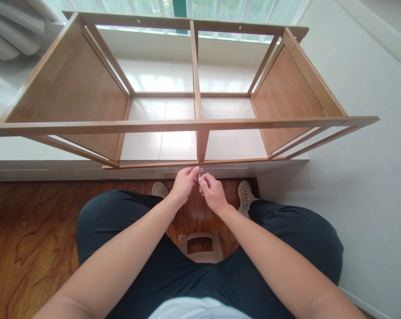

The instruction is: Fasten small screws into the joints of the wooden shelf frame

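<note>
A wooden frame [183, 126] with panelled ends and a middle divider stands in front of me. Just below the foot of its divider, my left hand [186, 180] and my right hand [213, 191] meet, fingers closed in a pinch. Between the fingertips shows a small thin metal piece [199, 174], too small to name exactly. It is upright, and both hands appear to have hold of it. Whether it touches the frame's bottom rail [154, 165] I cannot tell.
The frame rests on a white ledge [147, 146] by a window. A grey curtain [14, 33] hangs at the left and a white wall [363, 146] rises at the right. Between my legs is a beige plastic stool [205, 257] on the wooden floor [37, 230].
</note>
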`<state>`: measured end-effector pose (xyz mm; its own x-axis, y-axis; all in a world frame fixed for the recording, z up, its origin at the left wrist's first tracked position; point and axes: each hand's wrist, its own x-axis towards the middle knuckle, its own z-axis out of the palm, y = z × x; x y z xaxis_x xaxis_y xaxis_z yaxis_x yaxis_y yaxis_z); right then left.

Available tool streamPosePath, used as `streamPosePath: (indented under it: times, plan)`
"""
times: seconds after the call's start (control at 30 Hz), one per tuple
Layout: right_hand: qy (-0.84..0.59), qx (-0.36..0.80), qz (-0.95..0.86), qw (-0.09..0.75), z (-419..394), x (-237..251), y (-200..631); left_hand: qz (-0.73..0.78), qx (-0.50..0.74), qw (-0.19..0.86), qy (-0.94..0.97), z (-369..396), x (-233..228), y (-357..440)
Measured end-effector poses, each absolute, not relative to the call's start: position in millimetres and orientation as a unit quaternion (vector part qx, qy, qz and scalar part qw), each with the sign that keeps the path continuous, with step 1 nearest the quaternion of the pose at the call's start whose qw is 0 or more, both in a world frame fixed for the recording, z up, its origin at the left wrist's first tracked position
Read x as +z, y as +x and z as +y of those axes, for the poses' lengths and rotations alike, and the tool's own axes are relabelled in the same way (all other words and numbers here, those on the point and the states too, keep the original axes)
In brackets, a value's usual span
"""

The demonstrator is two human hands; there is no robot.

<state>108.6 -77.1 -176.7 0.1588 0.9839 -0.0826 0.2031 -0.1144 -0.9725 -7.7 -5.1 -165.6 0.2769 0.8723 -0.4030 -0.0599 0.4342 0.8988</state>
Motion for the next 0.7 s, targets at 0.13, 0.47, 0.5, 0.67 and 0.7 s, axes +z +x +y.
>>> streamPosePath:
  times: [0.13, 0.47, 0.5, 0.67, 0.7]
  plan:
    - [-0.604, 0.438, -0.482, 0.460, -76.2, -181.1, 109.2, 0.496, 0.339, 0.687, 0.409, -4.6, -167.8, -8.2]
    - [-0.570, 0.491, -0.471, 0.461, -70.1, -183.2, 110.4, 0.514, 0.349, 0.686, 0.380, -6.5, -165.1, -5.3]
    - [-0.566, 0.500, -0.464, 0.463, -69.4, -183.3, 110.4, 0.515, 0.347, 0.687, 0.378, -6.6, -164.9, -5.0]
    - [-0.535, 0.567, -0.395, 0.486, -68.7, -183.3, 110.2, 0.524, 0.342, 0.687, 0.369, -6.4, -164.8, -3.8]
    - [-0.528, 0.579, -0.382, 0.490, -69.0, -182.6, 110.1, 0.522, 0.340, 0.690, 0.367, -6.5, -165.2, -3.7]
